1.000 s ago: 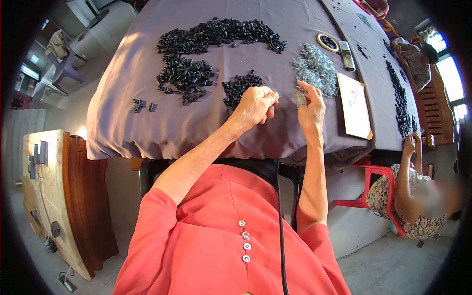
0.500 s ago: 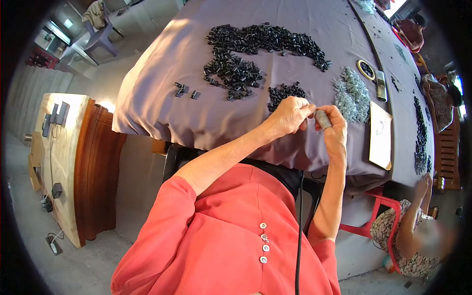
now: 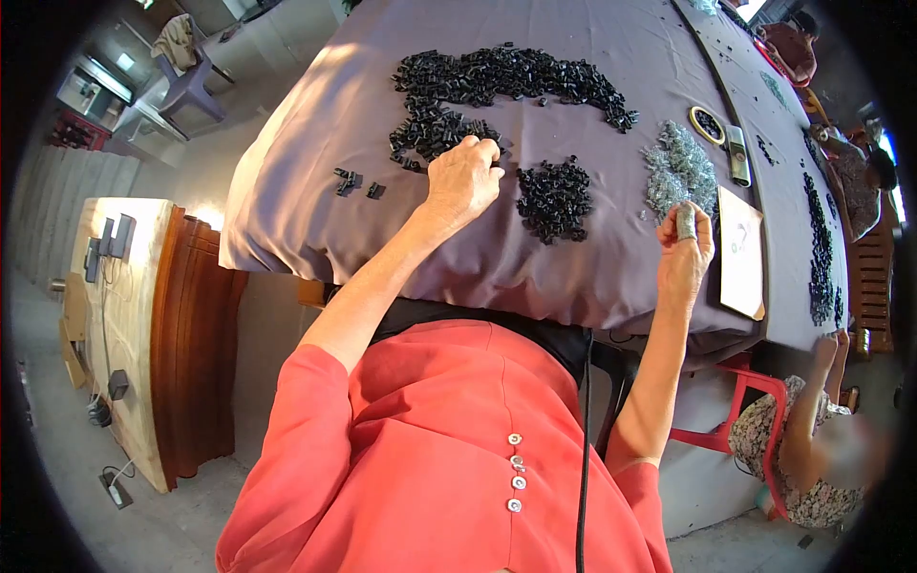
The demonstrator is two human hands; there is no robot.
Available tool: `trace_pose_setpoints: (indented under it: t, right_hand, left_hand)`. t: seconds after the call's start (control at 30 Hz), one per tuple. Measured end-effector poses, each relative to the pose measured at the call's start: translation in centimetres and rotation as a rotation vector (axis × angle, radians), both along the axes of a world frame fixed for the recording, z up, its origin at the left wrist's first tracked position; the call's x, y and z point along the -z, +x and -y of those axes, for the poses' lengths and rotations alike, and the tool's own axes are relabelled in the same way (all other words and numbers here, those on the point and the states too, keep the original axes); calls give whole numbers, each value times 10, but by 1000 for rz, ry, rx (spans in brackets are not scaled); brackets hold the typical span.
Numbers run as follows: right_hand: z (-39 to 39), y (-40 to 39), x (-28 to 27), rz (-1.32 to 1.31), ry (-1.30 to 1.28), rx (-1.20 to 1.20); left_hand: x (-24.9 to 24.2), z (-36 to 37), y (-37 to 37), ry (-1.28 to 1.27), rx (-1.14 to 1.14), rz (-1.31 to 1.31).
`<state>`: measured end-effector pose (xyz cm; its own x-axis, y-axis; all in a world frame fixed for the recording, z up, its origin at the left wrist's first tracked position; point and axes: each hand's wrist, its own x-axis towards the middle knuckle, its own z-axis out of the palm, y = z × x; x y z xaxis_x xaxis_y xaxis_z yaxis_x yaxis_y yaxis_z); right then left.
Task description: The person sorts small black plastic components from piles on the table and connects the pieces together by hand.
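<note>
My left hand [image 3: 463, 179] is at the near edge of a large spread pile of small black plastic pieces [image 3: 506, 74]. Its fingers are curled together, and their tips are hidden, so I cannot make out what is in them. Over the near edge of a heap of small clear pieces [image 3: 680, 162], my right hand [image 3: 686, 250] is closed, with a grey wrap on one finger. Whatever it pinches is too small to make out. Between the hands lies a smaller heap of black pieces [image 3: 554, 201]. A few loose black pieces [image 3: 347, 180] lie farther left.
On the grey-purple tablecloth [image 3: 315, 143] to the right are a tape roll [image 3: 707, 125], a small boxy object [image 3: 737, 156] and a sheet on a board [image 3: 741, 253]. A wooden cabinet [image 3: 196, 334] stands left. Another person [image 3: 802, 439] sits at the right by a red chair [image 3: 755, 382].
The hands were together in front of the small black heap. My left hand has moved left to the large black pile, my right hand right to the clear heap.
</note>
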<state>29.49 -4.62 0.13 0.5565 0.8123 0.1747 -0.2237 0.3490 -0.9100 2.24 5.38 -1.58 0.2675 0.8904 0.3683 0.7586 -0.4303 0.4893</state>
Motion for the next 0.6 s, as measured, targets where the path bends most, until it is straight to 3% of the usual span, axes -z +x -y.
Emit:
trace_pose_setpoints:
  t: [0.27, 0.43, 0.6]
  right_hand:
    - [-5, -20, 18, 148, -90, -19]
    - [-7, -26, 22, 376, -149, 11]
    - [-3, -21, 8, 338, -79, 88]
  left_hand:
    - [-8, -10, -3, -72, 93, 62]
    - [-13, -18, 9, -22, 35, -51]
    - [-15, -23, 16, -52, 38, -119]
